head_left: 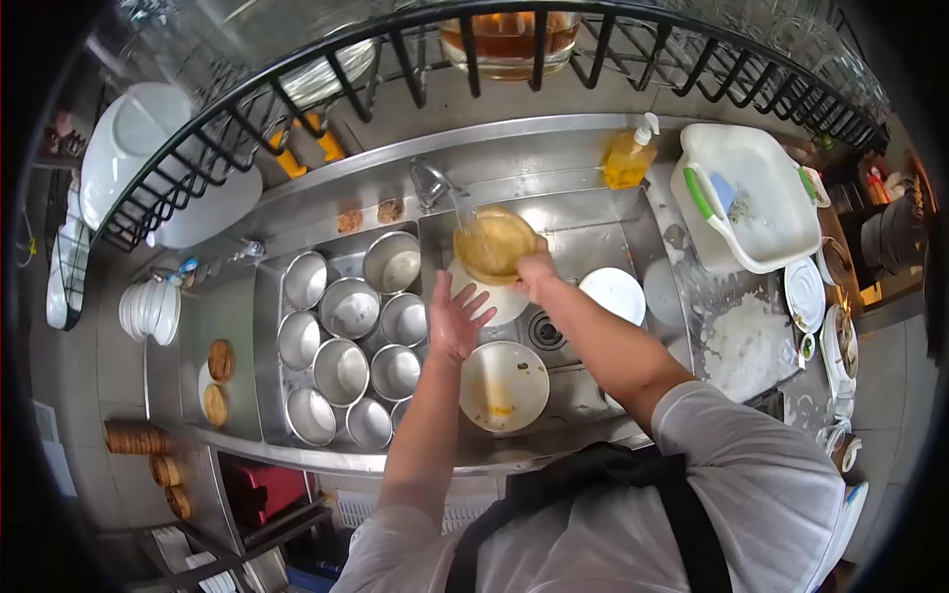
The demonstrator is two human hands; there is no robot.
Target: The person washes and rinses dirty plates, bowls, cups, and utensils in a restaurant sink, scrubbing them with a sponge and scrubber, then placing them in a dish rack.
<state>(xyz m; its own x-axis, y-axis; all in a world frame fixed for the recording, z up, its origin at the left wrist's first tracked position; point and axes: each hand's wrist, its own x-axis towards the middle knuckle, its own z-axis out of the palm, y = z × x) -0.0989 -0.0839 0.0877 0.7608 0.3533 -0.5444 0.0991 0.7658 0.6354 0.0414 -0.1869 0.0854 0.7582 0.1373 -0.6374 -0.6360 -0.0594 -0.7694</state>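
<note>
My right hand grips the rim of a round tan bowl on its right side. Water from the faucet runs into that bowl over the sink. To the left and a little lower, my left hand is held up with its fingers spread and nothing in it. Partly hidden under the tan bowl lies a pale plate. Nearer to me, a white bowl with yellow and dark food scraps sits in the sink, beside the drain. A white plate lies to the right.
Several round metal containers fill the left part of the sink. A soap pump bottle and a white tub with green handles stand on the right. Above the sink runs a black wire rack with glassware. White bowls are stacked far left.
</note>
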